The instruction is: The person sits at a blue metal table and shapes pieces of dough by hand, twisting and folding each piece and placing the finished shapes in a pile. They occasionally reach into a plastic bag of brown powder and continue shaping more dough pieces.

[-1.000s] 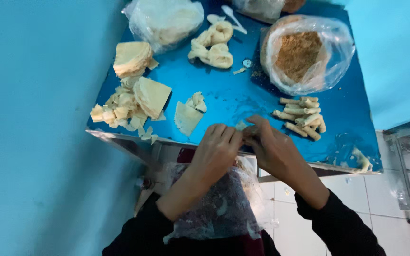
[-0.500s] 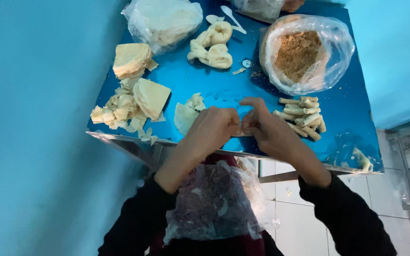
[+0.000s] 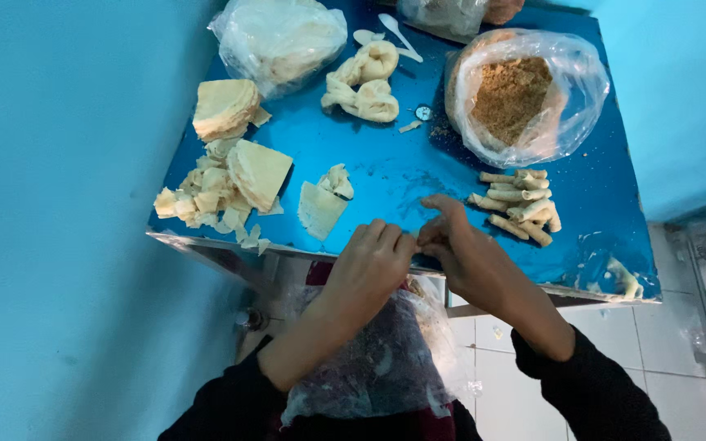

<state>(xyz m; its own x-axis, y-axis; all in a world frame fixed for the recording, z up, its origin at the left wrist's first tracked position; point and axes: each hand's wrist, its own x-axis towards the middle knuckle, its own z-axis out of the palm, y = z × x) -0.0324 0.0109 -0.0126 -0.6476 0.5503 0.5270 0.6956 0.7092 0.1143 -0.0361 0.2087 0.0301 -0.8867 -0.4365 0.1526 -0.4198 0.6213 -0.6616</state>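
My left hand (image 3: 373, 265) and my right hand (image 3: 461, 249) meet fingertip to fingertip over the front edge of the blue table (image 3: 386, 167). Both pinch a small pastry piece that the fingers almost wholly hide. Just right of my right hand lies a pile of thin rolled pastry sticks (image 3: 516, 204). A cut pale wrapper piece (image 3: 319, 208) lies left of my left hand. Behind the sticks stands an open plastic bag of brown crumb filling (image 3: 516, 94).
Stacked wrappers (image 3: 224, 106), a cut stack (image 3: 259, 171) and scraps (image 3: 198, 200) fill the table's left side. Twisted dough lumps (image 3: 365, 82), a white spoon (image 3: 398, 33) and a bag of wrappers (image 3: 279, 37) sit at the back. Clear plastic (image 3: 377, 359) covers my lap. A blue wall stands at the left.
Both hands have stayed pinched together and shifted slightly forward, from below the table's front edge to over it. The things on the table have not moved.
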